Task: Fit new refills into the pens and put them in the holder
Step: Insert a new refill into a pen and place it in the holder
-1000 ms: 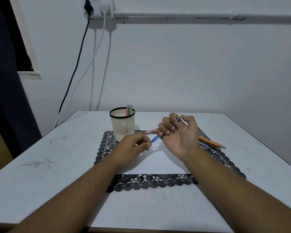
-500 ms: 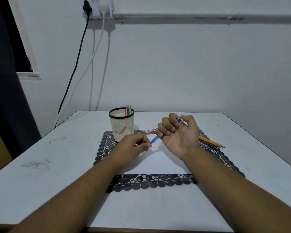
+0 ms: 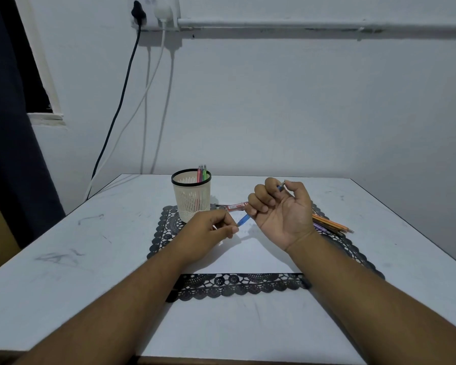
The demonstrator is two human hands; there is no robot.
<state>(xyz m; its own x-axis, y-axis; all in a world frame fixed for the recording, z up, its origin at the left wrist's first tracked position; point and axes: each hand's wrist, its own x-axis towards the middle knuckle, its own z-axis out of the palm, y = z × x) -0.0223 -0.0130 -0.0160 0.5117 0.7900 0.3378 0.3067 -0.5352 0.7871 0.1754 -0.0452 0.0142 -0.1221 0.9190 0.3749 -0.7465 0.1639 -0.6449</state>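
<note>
Fingers (image 3: 258,204) grip blue pen (image 3: 244,220) (mid-mat, holder (image 3: 191,196) near).

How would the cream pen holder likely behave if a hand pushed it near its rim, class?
The pen holder would probably tip rather than slide: it stands tall and narrow on the lace mat. It likely feels light, since its slotted walls look like thin plastic. The few pens leaning to one side might pull it that way.

A white table (image 3: 63,259) with grey scuffs carries a black lace mat (image 3: 166,227) at its centre; toward 12 o'clock, the surface beyond the mat is bare white.
</note>
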